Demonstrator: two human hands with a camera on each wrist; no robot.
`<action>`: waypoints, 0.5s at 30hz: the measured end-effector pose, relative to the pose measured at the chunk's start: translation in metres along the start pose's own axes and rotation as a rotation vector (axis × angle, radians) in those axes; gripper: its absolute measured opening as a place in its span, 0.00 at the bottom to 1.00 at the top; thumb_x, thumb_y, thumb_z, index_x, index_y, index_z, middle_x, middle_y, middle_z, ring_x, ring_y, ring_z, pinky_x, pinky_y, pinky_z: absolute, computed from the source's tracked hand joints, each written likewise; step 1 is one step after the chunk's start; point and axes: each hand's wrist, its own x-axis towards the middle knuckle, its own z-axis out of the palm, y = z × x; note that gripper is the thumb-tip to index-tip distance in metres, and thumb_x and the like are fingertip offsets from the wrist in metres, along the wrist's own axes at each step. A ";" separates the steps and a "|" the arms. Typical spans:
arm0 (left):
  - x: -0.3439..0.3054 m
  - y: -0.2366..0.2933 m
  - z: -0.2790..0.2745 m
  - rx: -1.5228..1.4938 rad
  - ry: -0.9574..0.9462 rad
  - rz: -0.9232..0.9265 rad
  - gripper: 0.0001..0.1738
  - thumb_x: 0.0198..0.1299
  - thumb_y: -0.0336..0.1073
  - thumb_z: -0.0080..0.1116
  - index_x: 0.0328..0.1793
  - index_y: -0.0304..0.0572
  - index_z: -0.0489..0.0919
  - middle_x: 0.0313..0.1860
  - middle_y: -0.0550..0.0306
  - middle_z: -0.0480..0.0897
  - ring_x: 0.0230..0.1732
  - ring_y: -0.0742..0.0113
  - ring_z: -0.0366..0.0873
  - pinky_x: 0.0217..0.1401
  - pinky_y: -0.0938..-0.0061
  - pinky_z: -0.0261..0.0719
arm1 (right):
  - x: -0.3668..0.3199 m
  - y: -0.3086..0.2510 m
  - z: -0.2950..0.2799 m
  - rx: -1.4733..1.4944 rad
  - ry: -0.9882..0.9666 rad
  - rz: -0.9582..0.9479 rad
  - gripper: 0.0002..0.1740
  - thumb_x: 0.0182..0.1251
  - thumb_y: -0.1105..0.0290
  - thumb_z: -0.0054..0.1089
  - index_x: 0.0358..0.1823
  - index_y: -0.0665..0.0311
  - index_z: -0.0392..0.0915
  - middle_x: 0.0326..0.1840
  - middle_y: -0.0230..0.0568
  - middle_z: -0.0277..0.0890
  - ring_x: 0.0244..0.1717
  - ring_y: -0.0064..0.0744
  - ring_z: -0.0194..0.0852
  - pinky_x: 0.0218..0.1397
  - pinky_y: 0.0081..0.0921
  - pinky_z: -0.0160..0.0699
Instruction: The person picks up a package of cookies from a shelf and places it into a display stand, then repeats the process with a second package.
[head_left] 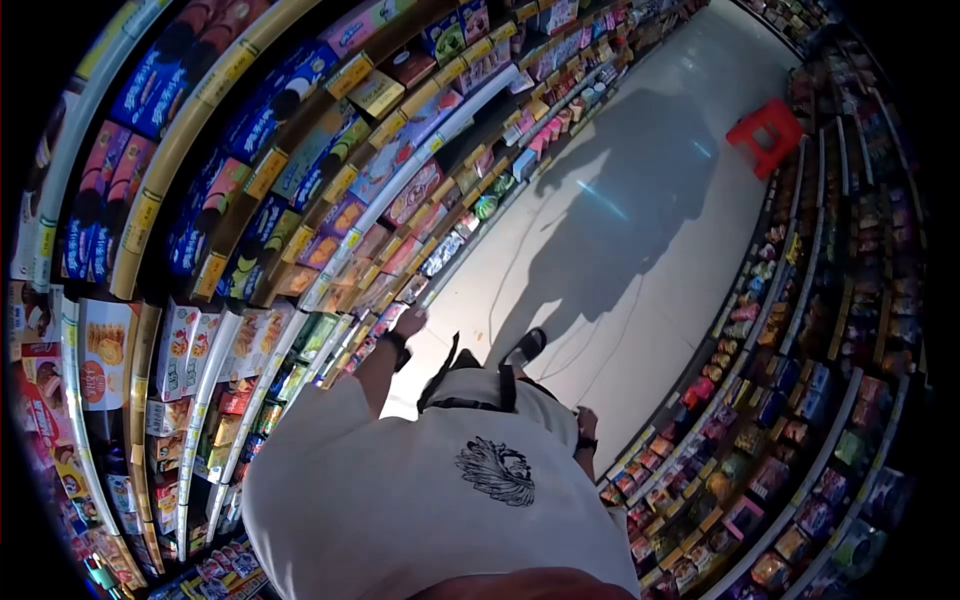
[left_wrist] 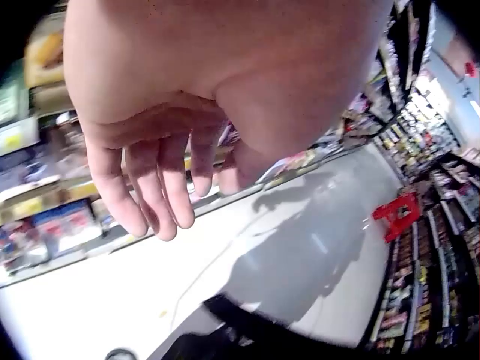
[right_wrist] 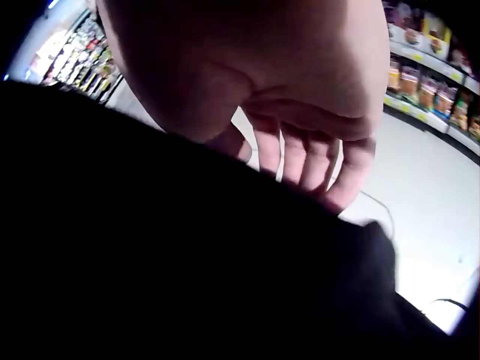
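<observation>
My left hand hangs beside the shelves on the left, near the lower rows of packaged snacks. In the left wrist view its fingers hang loosely and hold nothing. On the other side of the body, my right hand hangs low over the pale floor. The right wrist view shows relaxed, slightly bent fingers with nothing in them, partly covered by dark cloth. Each wrist wears a dark band.
A pale tiled aisle runs ahead between two long shelves. Boxed biscuits fill the left side and colourful packets the right. A red plastic item stands farther along by the right shelf. My shadow falls across the floor.
</observation>
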 end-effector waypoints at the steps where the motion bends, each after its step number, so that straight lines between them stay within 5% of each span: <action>1: 0.018 0.090 -0.044 -0.288 0.068 -0.140 0.22 0.59 0.45 0.56 0.53 0.37 0.78 0.38 0.39 0.83 0.41 0.49 0.82 0.46 0.58 0.78 | 0.019 -0.025 0.000 0.387 -0.037 0.160 0.19 0.66 0.63 0.51 0.54 0.66 0.75 0.44 0.53 0.80 0.40 0.42 0.82 0.42 0.37 0.82; 3: 0.076 0.153 -0.063 -0.345 0.084 -0.055 0.20 0.60 0.39 0.55 0.56 0.36 0.77 0.37 0.45 0.84 0.39 0.58 0.82 0.44 0.65 0.78 | 0.051 -0.076 -0.013 0.340 -0.066 0.106 0.21 0.67 0.60 0.52 0.57 0.65 0.68 0.41 0.47 0.80 0.37 0.36 0.81 0.38 0.35 0.82; 6: 0.104 0.254 -0.089 -0.560 0.098 0.163 0.17 0.61 0.34 0.55 0.55 0.34 0.77 0.35 0.51 0.83 0.37 0.65 0.81 0.42 0.72 0.78 | 0.093 -0.133 -0.029 0.300 -0.069 -0.028 0.18 0.69 0.61 0.50 0.55 0.63 0.71 0.39 0.44 0.80 0.37 0.34 0.82 0.37 0.32 0.82; 8: 0.114 0.270 -0.070 -0.623 0.058 0.268 0.14 0.63 0.32 0.54 0.54 0.36 0.77 0.33 0.52 0.82 0.36 0.69 0.81 0.40 0.74 0.77 | 0.107 -0.161 -0.035 0.307 -0.049 -0.063 0.17 0.70 0.61 0.50 0.53 0.63 0.73 0.39 0.44 0.80 0.36 0.34 0.82 0.36 0.31 0.82; 11: 0.117 0.239 -0.018 -0.515 -0.113 0.165 0.15 0.62 0.37 0.56 0.53 0.40 0.78 0.33 0.52 0.82 0.36 0.68 0.80 0.41 0.71 0.78 | 0.124 -0.174 -0.042 0.364 -0.045 -0.052 0.16 0.70 0.61 0.51 0.52 0.63 0.73 0.38 0.44 0.80 0.36 0.34 0.83 0.34 0.31 0.82; 13: 0.114 0.166 0.038 -0.498 -0.279 0.097 0.18 0.59 0.46 0.57 0.48 0.41 0.80 0.37 0.45 0.83 0.41 0.50 0.82 0.44 0.60 0.79 | 0.130 -0.164 -0.048 0.363 -0.069 -0.002 0.17 0.70 0.60 0.51 0.52 0.62 0.73 0.39 0.45 0.81 0.37 0.35 0.83 0.37 0.32 0.83; 14: 0.094 0.159 0.038 0.122 -0.177 0.343 0.18 0.58 0.47 0.54 0.44 0.42 0.81 0.40 0.43 0.83 0.44 0.44 0.81 0.43 0.57 0.78 | 0.130 -0.157 -0.053 0.366 -0.082 0.025 0.18 0.69 0.59 0.52 0.53 0.62 0.73 0.40 0.46 0.81 0.38 0.36 0.83 0.39 0.33 0.83; 15: 0.086 0.140 0.043 0.414 -0.453 0.276 0.16 0.57 0.45 0.52 0.42 0.43 0.82 0.38 0.43 0.84 0.42 0.43 0.81 0.43 0.56 0.78 | 0.134 -0.142 -0.056 0.407 -0.081 0.063 0.19 0.69 0.58 0.53 0.54 0.63 0.72 0.41 0.47 0.80 0.39 0.37 0.83 0.39 0.34 0.84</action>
